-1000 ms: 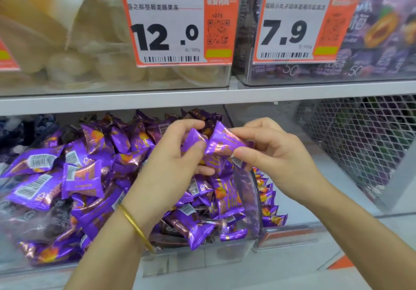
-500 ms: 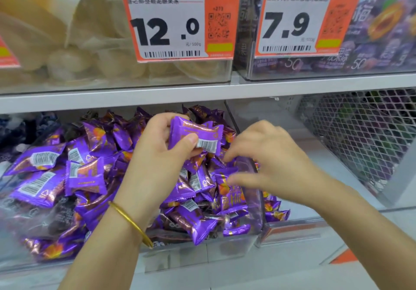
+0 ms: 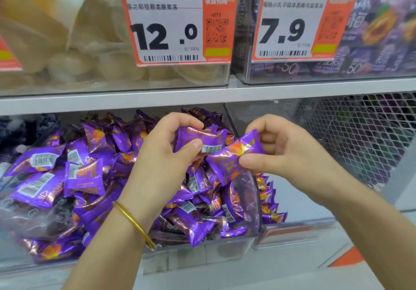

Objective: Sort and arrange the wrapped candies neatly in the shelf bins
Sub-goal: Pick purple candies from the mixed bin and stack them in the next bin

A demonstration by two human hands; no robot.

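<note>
Left forearm up from the lower edge, gold bangle (image 3: pixel 135 222) at the wrist, left hand (image 3: pixel 162 154) lifted with its back toward the camera. Fingers curled over the top and thumb pressed on the front of a purple wrapped candy (image 3: pixel 200 137), pinched between them. Long axis of this candy near level, dipping slightly toward the right. Left crimped end inside the pinch, barcode panel just past the thumb tip, facing the camera.

Right forearm in from the lower right, right hand (image 3: pixel 281 152) at about the same height, thumb side toward the camera. Index finger hooked on the upper corner and thumb laid along the lower edge of a second purple candy (image 3: pixel 231 159), held in a pinch, with the other fingers curled behind. Long axis here on a diagonal, low end toward the left thumb, high end up at the right index finger, orange fruit print toward the camera. Barcode corner of the first candy overlapping the upper edge of the second; touching or just apart, impossible to tell.

Directly below both sets of fingers, a heap of purple candies (image 3: pixel 90 177) in a clear bin (image 3: pixel 202 258), wrappers lying every which way. Below the right thumb, beyond the bin's side wall, a row of candies (image 3: pixel 267 197) standing on edge. Above the knuckles, a 12.0 price tag (image 3: pixel 177 26) and a 7.9 price tag (image 3: pixel 292 23). Past the right-hand knuckles, wire mesh (image 3: pixel 360 136).
</note>
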